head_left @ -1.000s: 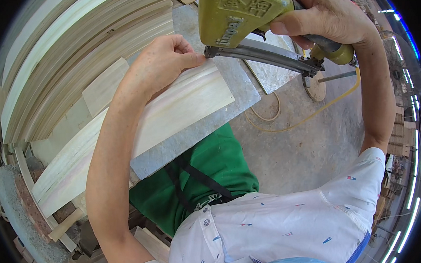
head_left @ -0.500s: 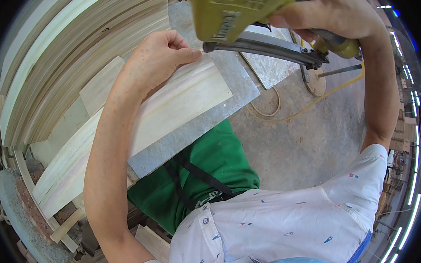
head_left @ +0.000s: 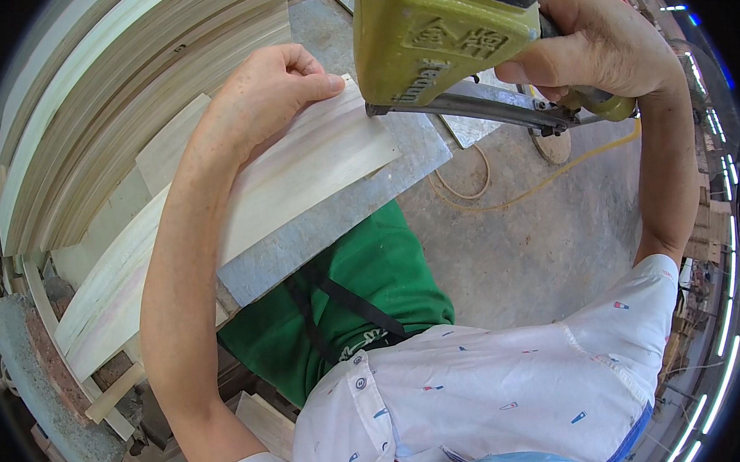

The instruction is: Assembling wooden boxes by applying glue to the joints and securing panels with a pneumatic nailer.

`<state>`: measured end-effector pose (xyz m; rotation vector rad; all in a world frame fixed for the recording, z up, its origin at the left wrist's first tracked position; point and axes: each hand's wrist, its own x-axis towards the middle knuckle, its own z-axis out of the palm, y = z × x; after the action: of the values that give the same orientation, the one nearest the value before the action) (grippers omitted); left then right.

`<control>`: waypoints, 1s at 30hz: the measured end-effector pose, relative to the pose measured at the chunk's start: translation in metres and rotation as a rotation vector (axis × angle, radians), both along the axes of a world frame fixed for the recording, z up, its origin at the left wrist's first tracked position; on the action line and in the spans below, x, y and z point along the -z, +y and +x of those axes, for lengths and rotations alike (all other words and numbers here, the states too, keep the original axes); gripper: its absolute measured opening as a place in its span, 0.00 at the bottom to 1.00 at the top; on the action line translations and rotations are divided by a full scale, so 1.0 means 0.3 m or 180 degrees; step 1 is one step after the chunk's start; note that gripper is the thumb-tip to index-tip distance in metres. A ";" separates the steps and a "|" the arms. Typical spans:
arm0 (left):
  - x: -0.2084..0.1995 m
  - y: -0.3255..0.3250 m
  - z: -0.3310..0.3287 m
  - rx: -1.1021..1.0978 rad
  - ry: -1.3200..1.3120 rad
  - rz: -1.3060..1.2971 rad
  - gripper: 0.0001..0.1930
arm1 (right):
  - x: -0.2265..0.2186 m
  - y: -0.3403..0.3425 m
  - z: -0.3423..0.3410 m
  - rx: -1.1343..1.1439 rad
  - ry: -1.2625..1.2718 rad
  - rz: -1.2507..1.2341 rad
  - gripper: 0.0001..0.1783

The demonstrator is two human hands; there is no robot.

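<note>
A pale wooden board lies lengthwise on a grey metal plate. My left hand is closed at the board's far edge, thumb and curled fingers gripping it near the right end; the fingertips are partly hidden. In my right hand is a yellow-green nail gun, the fingers wrapped round its handle. The gun's dark nose is at the board's right end, close to or on the wood; I cannot tell if it touches. Its long magazine slants back toward my right wrist.
Long stacked boards fill the far left. A concrete slab sits at the left beside a short wood strip. A yellow air hose runs over the concrete floor at right. Green cloth covers my lap.
The nail gun has come down and slightly right, its nose now at the board's right end. My left hand and the board have shifted slightly left.
</note>
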<state>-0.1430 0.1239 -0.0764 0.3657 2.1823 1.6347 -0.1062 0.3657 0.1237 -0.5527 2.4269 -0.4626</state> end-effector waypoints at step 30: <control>-0.101 -0.497 0.635 -0.0583 0.2849 -0.3130 0.36 | 0.815 0.297 -0.062 0.0843 0.2333 0.0724 0.29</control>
<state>0.0474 -0.0250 -0.0462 0.6649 3.3928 0.2257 -0.1247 0.4546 -0.1207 -0.3326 3.2228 -0.0761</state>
